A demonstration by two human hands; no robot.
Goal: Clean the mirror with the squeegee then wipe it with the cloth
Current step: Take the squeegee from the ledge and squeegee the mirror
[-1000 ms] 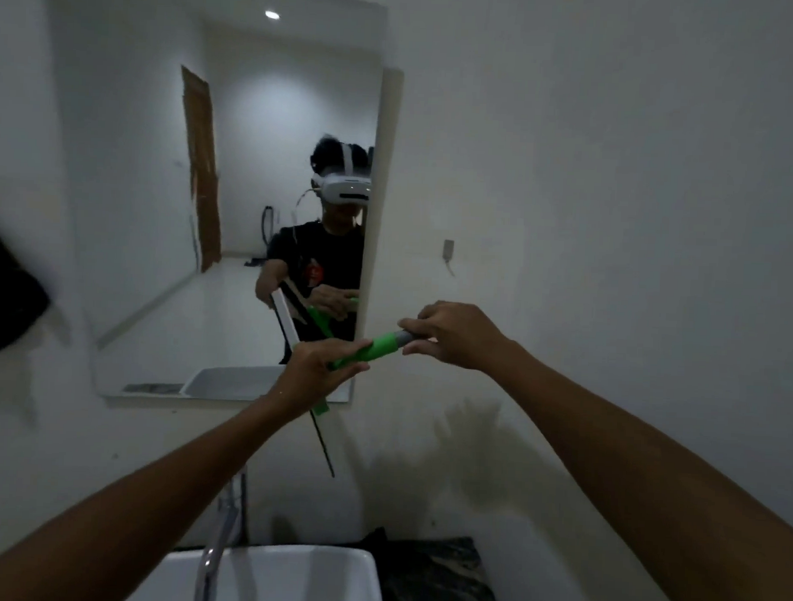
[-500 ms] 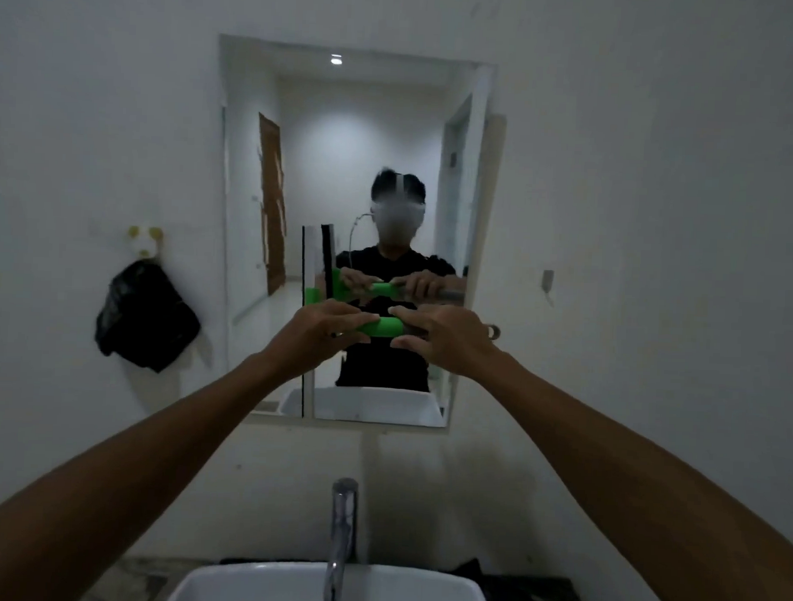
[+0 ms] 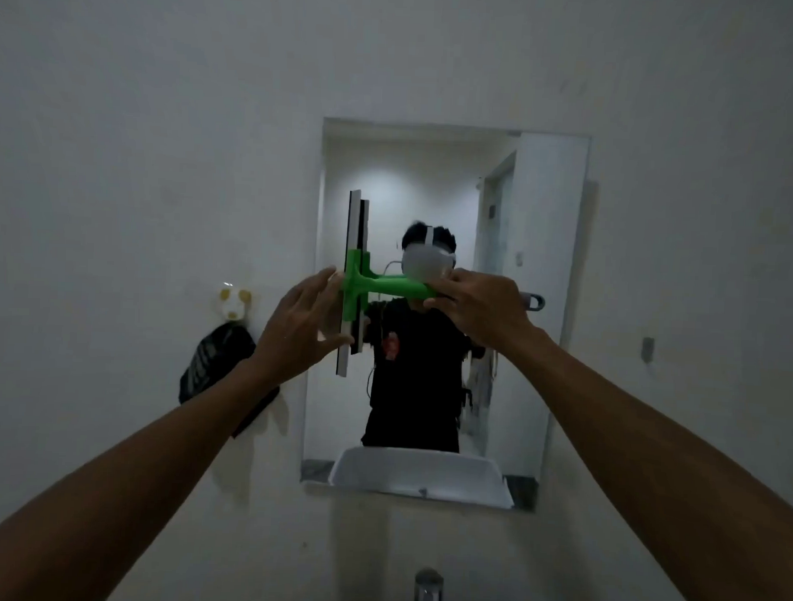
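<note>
A rectangular mirror [image 3: 534,305] hangs on the white wall ahead. A green squeegee [image 3: 388,288] with a white and black blade stands upright against the left part of the glass, its handle pointing right. My right hand [image 3: 479,310] is closed around the handle. My left hand [image 3: 301,326] has its fingers spread and rests against the back of the blade, near the mirror's left edge. A dark cloth [image 3: 215,363] hangs from a wall hook left of the mirror.
A small white and yellow hook [image 3: 233,301] holds the cloth. The tap's top [image 3: 428,589] shows at the bottom edge. The mirror reflects a person in black and the white basin. A small fitting [image 3: 648,347] sits on the right wall.
The view swung to face the mirror and tilted up. The squeegee rose and its blade turned upright against the glass. My left hand let go of the handle and spread behind the blade.
</note>
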